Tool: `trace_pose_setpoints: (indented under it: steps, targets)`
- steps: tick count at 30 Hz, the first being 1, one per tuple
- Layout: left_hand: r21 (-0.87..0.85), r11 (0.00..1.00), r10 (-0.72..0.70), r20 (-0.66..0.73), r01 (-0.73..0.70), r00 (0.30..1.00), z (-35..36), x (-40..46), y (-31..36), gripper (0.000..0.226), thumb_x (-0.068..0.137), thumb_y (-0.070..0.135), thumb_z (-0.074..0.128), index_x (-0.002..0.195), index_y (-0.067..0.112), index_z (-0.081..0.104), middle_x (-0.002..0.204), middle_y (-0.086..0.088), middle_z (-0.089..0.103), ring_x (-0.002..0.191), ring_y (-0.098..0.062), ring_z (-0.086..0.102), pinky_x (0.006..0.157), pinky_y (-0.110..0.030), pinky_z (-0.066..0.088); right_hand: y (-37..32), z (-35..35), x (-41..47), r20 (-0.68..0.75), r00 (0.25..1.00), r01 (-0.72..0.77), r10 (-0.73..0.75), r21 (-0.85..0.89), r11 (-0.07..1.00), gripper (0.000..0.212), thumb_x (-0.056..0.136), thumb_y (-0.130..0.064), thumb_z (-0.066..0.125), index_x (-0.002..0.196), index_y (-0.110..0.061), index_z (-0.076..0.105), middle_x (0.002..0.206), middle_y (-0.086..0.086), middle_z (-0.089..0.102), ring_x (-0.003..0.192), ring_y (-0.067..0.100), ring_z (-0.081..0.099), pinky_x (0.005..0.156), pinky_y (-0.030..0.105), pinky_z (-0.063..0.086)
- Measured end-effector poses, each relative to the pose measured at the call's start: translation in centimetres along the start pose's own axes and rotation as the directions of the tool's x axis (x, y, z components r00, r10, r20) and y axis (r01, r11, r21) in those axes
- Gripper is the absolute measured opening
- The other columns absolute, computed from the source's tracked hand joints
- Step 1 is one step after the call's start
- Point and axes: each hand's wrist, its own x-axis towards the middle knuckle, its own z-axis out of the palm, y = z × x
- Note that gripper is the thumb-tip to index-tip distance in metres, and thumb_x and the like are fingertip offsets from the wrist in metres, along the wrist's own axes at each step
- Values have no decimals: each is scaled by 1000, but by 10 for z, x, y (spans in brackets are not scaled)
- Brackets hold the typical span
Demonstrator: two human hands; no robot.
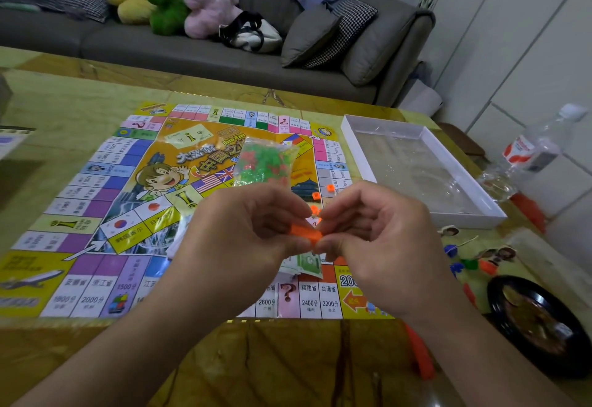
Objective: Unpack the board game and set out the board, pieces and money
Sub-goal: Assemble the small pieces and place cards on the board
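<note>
The board [96, 182] lies unfolded and flat on the counter [288, 358], its printed face up. Both hands meet above its near edge. The left hand [250, 233] and right hand [378, 230] each pinch, with curled fingers, a strip of joined orange pieces [306, 233]; the grip points sit at either end of the strip, fingertips nearly touching.

A clear bag of green and red pieces [264, 161] rests on the centre of the board, unopened as far as can be seen. A few loose orange pieces [330, 187] lie on the board just beyond the hands. Green paper money [309, 262] lies on the board under the hands, partly hidden. The white box tray [355, 150] stands to the right of the board, with a clear insert inside. Coloured pawns [458, 267] lie on the counter near the tray's near corner.

Assessment: the strip looks like light, thin moulded plastic, stiff but likely to snap at its joints. A pinch close to a joint, with a bending twist, should separate pieces cleanly. Freed pieces are small and light and could scatter or roll off. The bag is soft and slippery; it is best held at a top corner.
</note>
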Motion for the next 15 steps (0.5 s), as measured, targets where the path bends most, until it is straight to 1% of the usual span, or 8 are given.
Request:
trace_pose_setpoints:
  steps: [2,3,4,7,9,11,13,15]
  targets:
    - [62,998,20,11,-21,1000,1,-1,0,32,72,0,89,95,20,79,82,11,79,79,-2,76,76,-22,62,1,0,-1,6,1000,-13,12,10,1000,33,79,17,79,87,-15,72,77,3,75,73,21,77,66,38,66]
    - [66,998,23,4,-23,1000,1,-1,0,32,72,1,88,95,21,79,82,12,79,80,-3,76,76,-22,62,1,0,-1,6,1000,-20,20,31,999,32,79,16,80,88,-14,73,77,4,76,72,22,77,66,38,66]
    - [39,999,14,-10,-13,1000,2,-1,0,31,73,2,88,96,20,79,82,11,79,80,-4,76,76,-23,62,0,-1,0,0,1000,-24,24,63,998,31,79,15,81,90,-13,73,78,5,77,71,22,77,65,37,65]
    - [-128,990,-70,-57,62,996,3,-1,0,26,77,6,85,98,19,79,85,5,80,81,-12,78,77,-27,64,-4,-5,4,-59,998,-8,18,155,988,23,77,8,85,91,-8,75,78,7,78,64,23,75,58,32,61]
    - [-213,971,-127,-79,108,989,3,0,-1,23,78,9,83,98,18,79,86,3,81,80,-15,79,76,-31,65,-4,-7,5,-97,995,-4,20,158,988,15,77,1,87,85,-6,77,73,8,77,56,23,70,56,39,61]
    - [-254,957,-163,-64,142,985,3,-1,-1,20,78,10,82,97,18,80,86,1,81,79,-17,79,76,-32,65,-2,-6,5,-115,993,-21,39,147,989,10,77,-5,87,80,-9,79,71,7,77,54,21,69,59,43,62]
    - [-267,950,-176,-38,160,984,3,-1,-1,18,78,11,82,95,17,81,84,0,81,79,-18,79,78,-34,65,-1,-5,4,-105,992,-53,71,163,985,10,75,-10,87,82,-13,81,74,6,79,61,20,74,62,36,64]
    - [-273,947,-185,-29,170,982,4,-1,0,17,78,11,83,94,17,81,84,-1,81,80,-18,79,80,-36,64,0,-4,3,-74,991,-93,110,200,975,17,75,-8,86,91,-13,82,83,4,81,76,20,80,73,31,65]
